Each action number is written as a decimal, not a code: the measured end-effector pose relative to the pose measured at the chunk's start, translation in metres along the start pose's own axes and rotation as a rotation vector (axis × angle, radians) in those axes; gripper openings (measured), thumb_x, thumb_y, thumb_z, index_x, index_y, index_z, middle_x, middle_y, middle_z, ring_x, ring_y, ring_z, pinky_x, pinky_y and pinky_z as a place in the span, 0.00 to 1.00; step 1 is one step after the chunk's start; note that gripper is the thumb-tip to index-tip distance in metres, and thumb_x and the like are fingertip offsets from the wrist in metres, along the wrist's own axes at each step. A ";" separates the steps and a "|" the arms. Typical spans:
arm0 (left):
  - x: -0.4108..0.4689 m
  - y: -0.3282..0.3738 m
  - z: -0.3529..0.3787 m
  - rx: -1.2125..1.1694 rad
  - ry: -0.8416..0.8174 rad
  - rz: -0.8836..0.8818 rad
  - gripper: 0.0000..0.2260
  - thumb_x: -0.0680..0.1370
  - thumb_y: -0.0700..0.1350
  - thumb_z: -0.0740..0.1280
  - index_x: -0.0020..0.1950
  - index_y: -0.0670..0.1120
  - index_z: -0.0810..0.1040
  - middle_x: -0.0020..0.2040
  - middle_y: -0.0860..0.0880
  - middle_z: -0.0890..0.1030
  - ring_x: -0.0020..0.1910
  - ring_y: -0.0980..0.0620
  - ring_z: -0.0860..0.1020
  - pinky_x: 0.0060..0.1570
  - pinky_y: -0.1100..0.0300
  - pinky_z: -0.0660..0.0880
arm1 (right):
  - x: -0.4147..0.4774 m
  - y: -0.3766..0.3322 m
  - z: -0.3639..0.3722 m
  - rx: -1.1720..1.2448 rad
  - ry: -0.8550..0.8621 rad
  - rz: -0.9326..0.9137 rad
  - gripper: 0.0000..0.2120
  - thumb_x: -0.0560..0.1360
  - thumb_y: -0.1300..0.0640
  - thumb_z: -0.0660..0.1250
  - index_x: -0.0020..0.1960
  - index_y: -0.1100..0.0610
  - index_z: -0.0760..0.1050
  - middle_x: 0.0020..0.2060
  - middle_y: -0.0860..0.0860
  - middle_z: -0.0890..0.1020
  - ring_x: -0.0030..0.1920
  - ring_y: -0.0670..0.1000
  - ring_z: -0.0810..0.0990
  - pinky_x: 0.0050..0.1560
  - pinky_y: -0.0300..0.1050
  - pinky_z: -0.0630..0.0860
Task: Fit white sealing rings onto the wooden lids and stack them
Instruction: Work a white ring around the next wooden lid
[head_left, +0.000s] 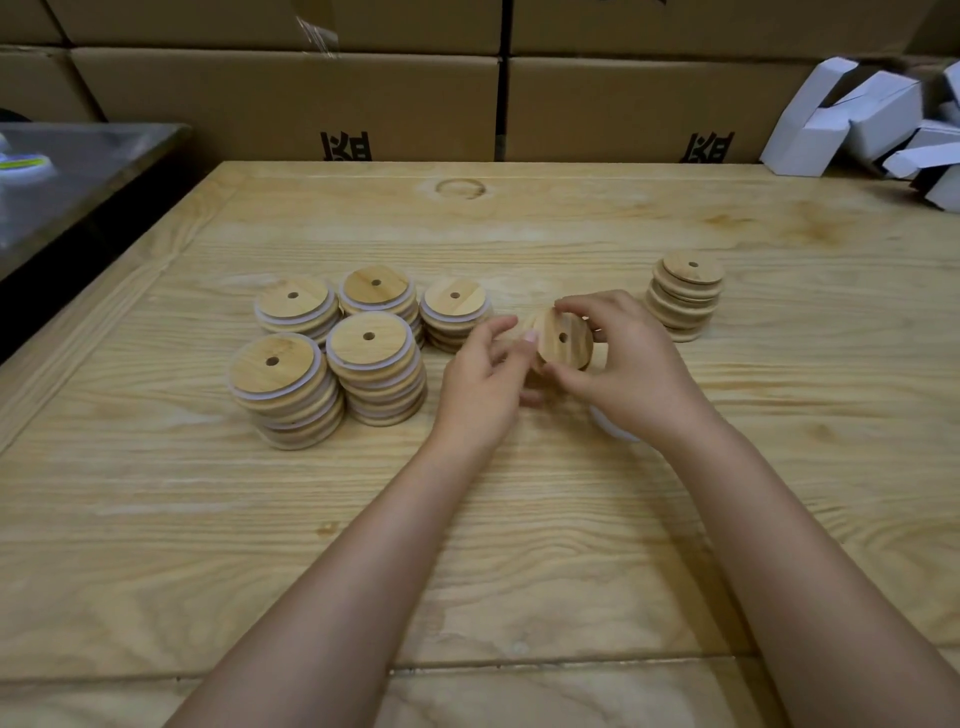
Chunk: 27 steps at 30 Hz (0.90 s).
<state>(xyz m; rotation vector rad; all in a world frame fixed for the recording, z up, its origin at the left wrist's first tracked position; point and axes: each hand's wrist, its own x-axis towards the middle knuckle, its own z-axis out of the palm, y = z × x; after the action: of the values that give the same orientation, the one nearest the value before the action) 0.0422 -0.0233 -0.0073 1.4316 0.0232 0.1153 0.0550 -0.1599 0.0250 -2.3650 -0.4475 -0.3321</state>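
Both my hands hold one round wooden lid (563, 339) with a small centre hole, tilted up above the table. My right hand (618, 364) grips its rim from the right. My left hand (483, 374) pinches its left edge with thumb and fingers. Several stacks of lids with white sealing rings (371, 364) stand to the left. A stack of plain wooden lids (684, 296) stands at the right. A white ring pile (613, 426) shows partly under my right wrist.
The wooden table (467, 545) runs to a dark metal surface (78, 171) at the left. Cardboard boxes (291, 98) wall off the back. Folded white cartons (872, 119) lie at the back right corner.
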 end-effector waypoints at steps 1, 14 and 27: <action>-0.001 0.001 0.000 0.003 -0.038 0.010 0.06 0.79 0.41 0.63 0.55 0.45 0.74 0.38 0.52 0.81 0.35 0.57 0.80 0.38 0.56 0.81 | -0.003 -0.003 0.001 0.010 0.018 -0.040 0.26 0.66 0.58 0.74 0.63 0.57 0.74 0.53 0.49 0.73 0.55 0.48 0.74 0.59 0.41 0.70; 0.002 0.001 -0.001 0.019 -0.059 -0.012 0.06 0.79 0.35 0.60 0.53 0.44 0.72 0.48 0.45 0.79 0.46 0.50 0.79 0.39 0.64 0.80 | -0.020 0.012 -0.006 -0.192 0.148 -0.030 0.17 0.70 0.73 0.61 0.55 0.62 0.79 0.50 0.56 0.79 0.54 0.58 0.75 0.57 0.44 0.68; 0.002 0.000 -0.002 0.021 -0.083 -0.004 0.08 0.79 0.36 0.61 0.49 0.48 0.73 0.45 0.48 0.79 0.43 0.53 0.80 0.37 0.65 0.79 | -0.020 0.024 -0.026 -0.482 -0.171 0.014 0.12 0.73 0.63 0.63 0.52 0.56 0.81 0.49 0.52 0.80 0.50 0.55 0.77 0.49 0.50 0.73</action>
<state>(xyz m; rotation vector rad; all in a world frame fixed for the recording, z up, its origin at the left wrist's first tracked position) 0.0441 -0.0212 -0.0075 1.4562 -0.0415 0.0522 0.0435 -0.1986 0.0223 -2.8800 -0.4710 -0.2516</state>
